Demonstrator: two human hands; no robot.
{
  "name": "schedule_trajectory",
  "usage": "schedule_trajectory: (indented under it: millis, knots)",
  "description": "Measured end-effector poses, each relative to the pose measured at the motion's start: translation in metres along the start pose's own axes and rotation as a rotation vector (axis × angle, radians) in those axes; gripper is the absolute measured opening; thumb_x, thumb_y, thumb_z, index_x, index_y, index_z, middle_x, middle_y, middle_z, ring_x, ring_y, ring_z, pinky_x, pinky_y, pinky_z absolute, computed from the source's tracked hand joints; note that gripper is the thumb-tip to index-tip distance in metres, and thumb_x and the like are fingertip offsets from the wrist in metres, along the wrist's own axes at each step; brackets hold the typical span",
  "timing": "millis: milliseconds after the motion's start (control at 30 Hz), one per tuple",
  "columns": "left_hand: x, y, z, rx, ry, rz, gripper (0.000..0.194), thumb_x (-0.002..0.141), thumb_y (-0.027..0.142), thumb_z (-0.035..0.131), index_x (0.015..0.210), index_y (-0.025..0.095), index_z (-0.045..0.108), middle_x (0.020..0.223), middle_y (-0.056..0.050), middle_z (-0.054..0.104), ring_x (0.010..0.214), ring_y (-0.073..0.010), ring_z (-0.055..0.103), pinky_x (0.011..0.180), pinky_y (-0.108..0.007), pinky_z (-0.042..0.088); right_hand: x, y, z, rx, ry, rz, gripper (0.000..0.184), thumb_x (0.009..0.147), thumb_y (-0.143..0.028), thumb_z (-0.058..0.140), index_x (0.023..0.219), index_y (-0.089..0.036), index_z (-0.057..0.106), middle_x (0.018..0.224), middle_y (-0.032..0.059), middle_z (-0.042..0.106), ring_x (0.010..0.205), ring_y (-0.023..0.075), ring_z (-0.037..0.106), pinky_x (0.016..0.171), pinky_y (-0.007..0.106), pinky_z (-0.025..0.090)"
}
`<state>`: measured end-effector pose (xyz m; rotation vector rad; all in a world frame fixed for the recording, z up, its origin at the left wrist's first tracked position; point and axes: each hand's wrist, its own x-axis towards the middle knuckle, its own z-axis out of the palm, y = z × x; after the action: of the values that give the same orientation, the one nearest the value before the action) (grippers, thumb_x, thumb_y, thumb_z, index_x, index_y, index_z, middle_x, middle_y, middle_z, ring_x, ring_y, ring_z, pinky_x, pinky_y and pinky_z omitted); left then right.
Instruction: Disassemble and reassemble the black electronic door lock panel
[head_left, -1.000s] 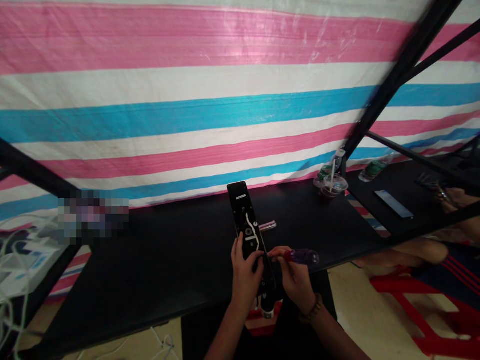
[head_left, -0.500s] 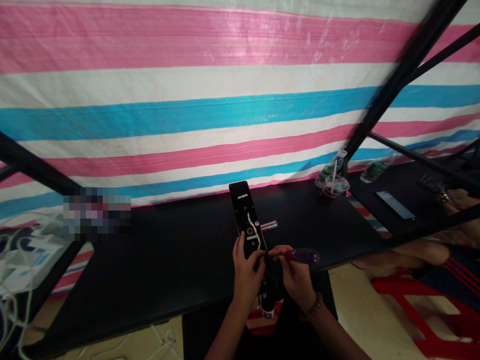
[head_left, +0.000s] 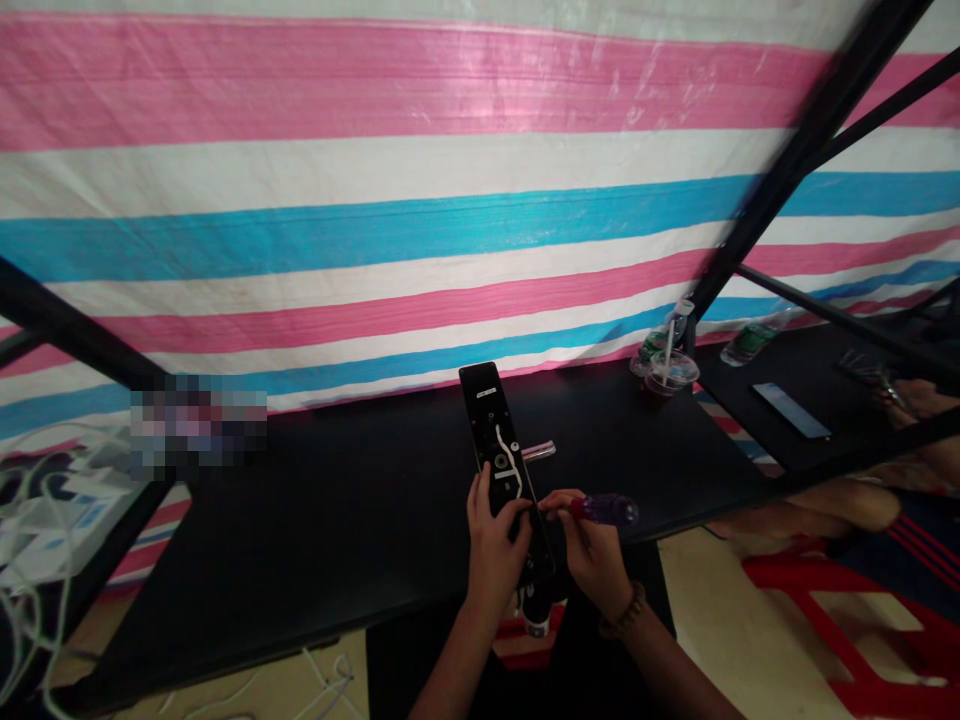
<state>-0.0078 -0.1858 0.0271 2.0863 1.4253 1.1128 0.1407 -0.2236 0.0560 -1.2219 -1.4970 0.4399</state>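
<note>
A long black door-lock panel (head_left: 499, 445) lies on the black table (head_left: 337, 520), its near end over the table's front edge. My left hand (head_left: 493, 550) is closed round the panel's lower part, thumb on its face. My right hand (head_left: 592, 555) grips a screwdriver with a purple see-through handle (head_left: 607, 510), its tip held against the panel's right side near my left fingers. A silver lever handle (head_left: 538, 451) sticks out from the panel's right side.
A plastic cup with a straw (head_left: 667, 375) and bottles stand at the table's far right corner. A second black table (head_left: 810, 390) to the right bears a phone-like slab and a bottle; another person's hand and leg show there. Black frame posts cross the view. White cables lie left.
Almost nothing differs: both hands stay on the panel and the screwdriver. The view has drifted very slightly.
</note>
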Motion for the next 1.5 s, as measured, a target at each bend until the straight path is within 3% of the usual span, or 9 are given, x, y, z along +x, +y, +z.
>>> schedule_trajectory:
  millis: [1100, 1233, 1367, 1500]
  knots:
    - [-0.0023, 0.0033, 0.0025, -0.008, 0.034, -0.021, 0.020, 0.085, 0.011, 0.060, 0.091, 0.024, 0.074, 0.162, -0.003, 0.023, 0.146, -0.0318, 0.027, 0.113, -0.057, 0.037, -0.0014, -0.0045, 0.0030, 0.024, -0.056, -0.018, 0.018, 0.095, -0.017, 0.049, 0.102, -0.022, 0.064, 0.098, 0.0069, 0.067, 0.093, 0.0183, 0.068, 0.084, 0.030, 0.057]
    - [-0.0036, 0.0054, 0.0003, 0.012, 0.030, -0.016, 0.019, 0.083, 0.012, 0.064, 0.091, 0.025, 0.076, 0.164, -0.002, 0.020, 0.146, -0.0336, 0.027, 0.112, -0.058, 0.038, -0.0021, -0.0053, 0.0069, 0.029, -0.038, 0.010, 0.010, 0.091, -0.021, 0.059, 0.095, -0.023, 0.069, 0.097, 0.0063, 0.068, 0.089, 0.0186, 0.069, 0.079, 0.028, 0.058]
    - [-0.0032, 0.0063, -0.0023, 0.032, 0.023, 0.002, 0.021, 0.085, 0.014, 0.064, 0.096, 0.027, 0.076, 0.165, 0.000, 0.015, 0.147, -0.0352, 0.026, 0.111, -0.059, 0.038, -0.0034, -0.0018, 0.0065, 0.017, -0.001, 0.042, 0.017, 0.091, -0.021, 0.061, 0.105, -0.024, 0.069, 0.099, 0.0064, 0.072, 0.087, 0.0191, 0.072, 0.078, 0.028, 0.060]
    - [-0.0020, 0.0060, -0.0025, 0.082, 0.041, 0.046, 0.022, 0.085, 0.018, 0.066, 0.100, 0.031, 0.076, 0.166, 0.003, 0.007, 0.149, -0.0369, 0.020, 0.111, -0.060, 0.038, -0.0019, -0.0007, 0.0020, -0.054, 0.000, -0.012, 0.020, 0.092, -0.019, 0.057, 0.108, -0.023, 0.069, 0.101, 0.0069, 0.076, 0.091, 0.0207, 0.074, 0.083, 0.030, 0.060]
